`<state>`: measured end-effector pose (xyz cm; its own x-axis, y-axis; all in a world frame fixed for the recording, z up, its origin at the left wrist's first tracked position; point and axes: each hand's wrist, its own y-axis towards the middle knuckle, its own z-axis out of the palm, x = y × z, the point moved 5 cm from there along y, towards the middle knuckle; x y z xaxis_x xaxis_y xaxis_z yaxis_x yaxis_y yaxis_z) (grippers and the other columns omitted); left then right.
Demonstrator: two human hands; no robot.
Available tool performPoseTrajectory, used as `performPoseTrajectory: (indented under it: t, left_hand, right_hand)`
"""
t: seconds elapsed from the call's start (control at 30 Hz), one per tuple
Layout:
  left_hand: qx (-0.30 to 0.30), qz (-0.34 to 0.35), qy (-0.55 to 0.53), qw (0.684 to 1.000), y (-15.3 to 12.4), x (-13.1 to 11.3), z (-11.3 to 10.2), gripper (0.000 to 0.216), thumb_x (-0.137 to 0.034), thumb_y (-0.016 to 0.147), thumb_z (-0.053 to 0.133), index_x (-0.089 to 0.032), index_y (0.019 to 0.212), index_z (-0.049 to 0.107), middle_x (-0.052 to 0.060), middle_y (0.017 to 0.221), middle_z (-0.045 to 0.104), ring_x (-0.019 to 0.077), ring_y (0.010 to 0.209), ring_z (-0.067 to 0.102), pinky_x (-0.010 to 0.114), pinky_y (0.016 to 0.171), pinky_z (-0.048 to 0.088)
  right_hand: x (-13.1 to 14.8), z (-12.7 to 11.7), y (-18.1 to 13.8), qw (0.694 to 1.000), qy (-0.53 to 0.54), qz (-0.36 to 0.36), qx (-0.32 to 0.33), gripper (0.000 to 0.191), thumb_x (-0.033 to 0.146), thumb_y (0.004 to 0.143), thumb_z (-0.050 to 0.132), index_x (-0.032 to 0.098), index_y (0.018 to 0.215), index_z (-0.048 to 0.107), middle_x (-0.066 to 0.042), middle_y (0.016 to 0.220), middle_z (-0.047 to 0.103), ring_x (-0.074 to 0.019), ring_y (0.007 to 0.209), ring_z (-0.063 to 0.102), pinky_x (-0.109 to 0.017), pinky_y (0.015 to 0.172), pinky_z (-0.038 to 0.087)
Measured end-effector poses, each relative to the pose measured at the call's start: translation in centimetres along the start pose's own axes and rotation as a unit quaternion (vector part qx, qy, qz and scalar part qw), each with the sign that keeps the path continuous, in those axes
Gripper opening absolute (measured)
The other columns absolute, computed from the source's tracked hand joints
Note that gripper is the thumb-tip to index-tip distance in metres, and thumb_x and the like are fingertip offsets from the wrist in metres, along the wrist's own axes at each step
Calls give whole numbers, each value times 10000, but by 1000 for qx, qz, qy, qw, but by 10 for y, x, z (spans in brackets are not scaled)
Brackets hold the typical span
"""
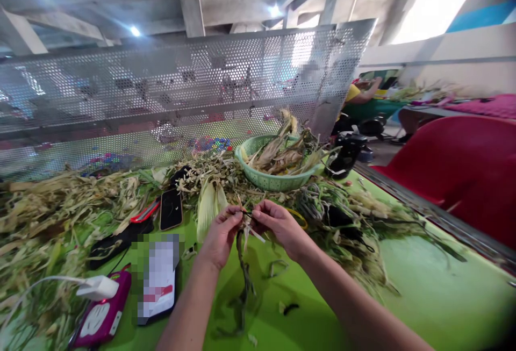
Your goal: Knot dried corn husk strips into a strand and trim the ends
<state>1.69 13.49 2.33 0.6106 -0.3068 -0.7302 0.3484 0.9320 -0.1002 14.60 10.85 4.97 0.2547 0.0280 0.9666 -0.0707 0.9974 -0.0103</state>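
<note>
My left hand (221, 235) and my right hand (281, 226) meet above a green table (427, 292), both pinching a bundle of thin dried husk strips (243, 265) that hangs down between them. The fingertips of both hands close on the top of the strips. A pale corn husk (209, 203) lies just behind my left hand.
A green basket (274, 179) of husks stands behind the hands. Dried leaves (60, 206) are heaped left and right. Phones (171, 208), a pink power strip (102, 313) with a white plug lie at left. A perforated metal screen (181, 82) backs the table. A red chair (459, 163) stands at right.
</note>
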Motion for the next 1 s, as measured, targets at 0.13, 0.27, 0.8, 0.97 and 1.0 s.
performPoseTrajectory:
  t: [0.13, 0.27, 0.8, 0.97, 1.0]
  left_hand:
    - [0, -25, 11, 1000, -1, 2, 0, 268, -211, 617, 811, -139, 834, 670, 2, 750, 693, 86, 669, 608, 196, 675, 455]
    - [3, -37, 15, 999, -2, 3, 1, 282, -217, 614, 815, -142, 840, 665, -3, 739, 686, 84, 654, 611, 193, 667, 461]
    - [-35, -6, 4, 999, 1, 4, -4, 311, -231, 586, 827, -155, 821, 639, -18, 710, 666, 99, 677, 622, 218, 717, 474]
    - [-37, 33, 66, 997, 5, -1, -9, 306, -265, 600, 821, -159, 837, 659, -18, 699, 652, 100, 663, 590, 224, 703, 453]
    - [-37, 53, 96, 993, 5, -3, -10, 294, -277, 610, 814, -164, 837, 665, -17, 702, 651, 103, 667, 583, 222, 695, 446]
  right_hand:
    - [4, -7, 3, 999, -24, -40, -25, 329, 462, 731, 711, 177, 742, 545, 38, 592, 541, -93, 518, 499, -218, 503, 379]
    - [5, -12, 3, 996, -50, -52, -49, 374, 529, 725, 689, 188, 744, 539, 39, 580, 497, -93, 495, 443, -216, 444, 323]
    - [5, -9, 3, 991, -104, -70, -55, 324, 446, 737, 691, 190, 695, 497, 62, 566, 442, -77, 482, 392, -212, 449, 311]
    - [8, -7, 5, 994, -94, -59, 3, 301, 445, 732, 703, 182, 736, 557, 46, 620, 484, -85, 527, 438, -217, 498, 379]
    - [9, -7, 5, 994, -90, -57, 16, 291, 435, 726, 713, 180, 747, 572, 42, 631, 492, -87, 538, 444, -218, 507, 389]
